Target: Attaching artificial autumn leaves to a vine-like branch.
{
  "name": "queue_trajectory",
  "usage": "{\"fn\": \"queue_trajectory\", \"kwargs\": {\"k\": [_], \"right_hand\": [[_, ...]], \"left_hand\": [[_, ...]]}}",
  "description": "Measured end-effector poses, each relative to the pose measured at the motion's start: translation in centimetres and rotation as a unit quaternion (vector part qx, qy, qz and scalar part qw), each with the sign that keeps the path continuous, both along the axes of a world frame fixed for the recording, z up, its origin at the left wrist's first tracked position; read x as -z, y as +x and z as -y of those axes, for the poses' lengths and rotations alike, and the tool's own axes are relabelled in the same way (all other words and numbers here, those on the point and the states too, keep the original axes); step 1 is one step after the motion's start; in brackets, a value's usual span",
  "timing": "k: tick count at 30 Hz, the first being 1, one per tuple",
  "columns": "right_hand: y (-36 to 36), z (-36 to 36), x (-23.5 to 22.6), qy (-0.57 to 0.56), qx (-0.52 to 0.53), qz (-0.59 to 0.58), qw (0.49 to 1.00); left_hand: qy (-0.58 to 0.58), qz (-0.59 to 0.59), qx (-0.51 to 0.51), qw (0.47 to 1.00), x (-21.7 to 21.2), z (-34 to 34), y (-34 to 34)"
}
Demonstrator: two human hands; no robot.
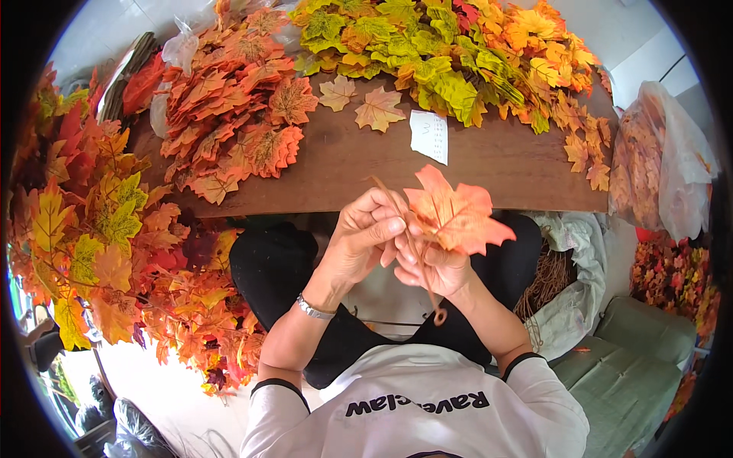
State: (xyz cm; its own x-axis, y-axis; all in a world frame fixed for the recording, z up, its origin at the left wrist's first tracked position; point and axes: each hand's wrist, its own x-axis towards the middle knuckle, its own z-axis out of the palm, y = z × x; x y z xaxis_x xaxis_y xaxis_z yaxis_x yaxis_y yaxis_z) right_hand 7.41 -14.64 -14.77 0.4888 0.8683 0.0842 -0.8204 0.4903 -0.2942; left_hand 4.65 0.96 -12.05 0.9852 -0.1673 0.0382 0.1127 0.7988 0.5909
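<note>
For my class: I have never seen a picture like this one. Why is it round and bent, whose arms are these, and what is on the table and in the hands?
The picture comes from a wide-angle camera worn on a person's head, looking down, so straight edges curve near the rim. The two forearms rising from the bottom belong to that person.

The left hand pinches a thin brown stem. The right hand holds an orange artificial maple leaf against that stem.

On the brown table lie heaps of such leaves: an orange pile on the left and a yellow-green pile at the back, plus a small white paper slip. More leafy branches hang at the person's left.
</note>
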Motion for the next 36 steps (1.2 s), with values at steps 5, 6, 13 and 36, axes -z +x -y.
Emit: {"fn": "queue_trajectory", "kwargs": {"k": [5, 6, 13, 36], "right_hand": [[5.1, 3.5, -0.6, -0.409, 0.082, 0.349, 0.839], [7.3, 3.3, -1.5, -0.446, 0.157, 0.516, 0.714], [20.6, -0.4, -4.0, -0.457, 0.424, 0.760, 0.186], [26.2, 1.3, -6.4, -0.374, 0.584, 0.520, 0.498]], "left_hand": [[0.051, 0.060, -0.044, 0.996, 0.0, -0.8, -0.2], [0.057, 0.067, -0.051, 0.995, 0.0, -0.9, -0.3], [0.074, 0.060, -0.004, 0.995, -0.4, 0.5, -0.3], [0.186, 0.015, 0.010, 0.982, 0.1, 1.0, -0.2]]}}
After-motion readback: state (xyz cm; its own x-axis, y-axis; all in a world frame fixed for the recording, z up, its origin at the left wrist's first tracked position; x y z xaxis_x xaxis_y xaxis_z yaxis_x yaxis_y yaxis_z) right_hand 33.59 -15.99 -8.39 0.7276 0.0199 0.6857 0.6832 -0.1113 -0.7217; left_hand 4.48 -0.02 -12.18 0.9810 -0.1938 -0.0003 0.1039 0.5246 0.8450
